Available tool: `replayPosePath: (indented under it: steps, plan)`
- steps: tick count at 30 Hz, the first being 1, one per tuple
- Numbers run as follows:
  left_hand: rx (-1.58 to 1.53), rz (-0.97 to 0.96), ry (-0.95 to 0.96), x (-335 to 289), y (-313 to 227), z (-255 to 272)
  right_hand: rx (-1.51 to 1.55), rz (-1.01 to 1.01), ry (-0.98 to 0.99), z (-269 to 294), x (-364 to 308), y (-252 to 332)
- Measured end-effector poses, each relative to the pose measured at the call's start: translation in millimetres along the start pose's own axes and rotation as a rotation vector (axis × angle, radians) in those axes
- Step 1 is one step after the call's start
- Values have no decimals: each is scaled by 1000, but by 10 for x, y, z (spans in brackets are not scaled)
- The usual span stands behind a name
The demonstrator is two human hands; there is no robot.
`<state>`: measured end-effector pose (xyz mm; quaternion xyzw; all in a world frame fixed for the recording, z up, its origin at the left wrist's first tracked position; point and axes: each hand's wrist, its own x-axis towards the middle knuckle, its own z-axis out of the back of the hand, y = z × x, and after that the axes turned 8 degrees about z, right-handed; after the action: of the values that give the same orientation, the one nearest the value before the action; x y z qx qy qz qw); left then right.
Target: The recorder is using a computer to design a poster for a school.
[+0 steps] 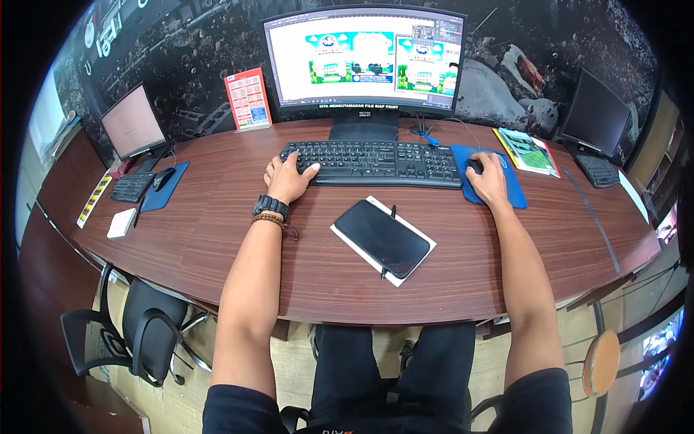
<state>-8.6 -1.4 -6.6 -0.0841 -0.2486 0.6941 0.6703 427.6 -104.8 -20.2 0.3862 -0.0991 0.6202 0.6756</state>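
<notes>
My left hand point(288, 181) rests on the left end of a black keyboard point(376, 165), thumb spread away from the fingers. A dark watch and a beaded bracelet circle that wrist. Off the keyboard's right end, my right hand point(493, 182) is curled over a black mouse point(474, 166) on a blue mouse pad point(516, 194). Behind the keyboard stands a large monitor point(289, 69) with colourful green and blue layouts on its screen. Between my forearms lies a black phone point(383, 237) on a white notepad point(428, 252), a pen point(394, 211) partly hidden under the phone.
A red and white desk calendar point(248, 100) stands left of the monitor. Smaller monitors sit at the left point(134, 123) and right point(598, 112) ends of the desk. Printed sheets point(528, 150) and a long ruler point(594, 220) lie right. An office chair point(152, 311) is at lower left.
</notes>
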Motion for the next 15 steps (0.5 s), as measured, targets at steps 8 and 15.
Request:
replayPosePath:
  steps: [8,15]
  plan:
    - [63,-22,13,-72,-60,47,-6,-9,6,4,-2,-9]
    - [29,-41,40,-38,-33,23,-4,-6,-5,-3,6,-39]
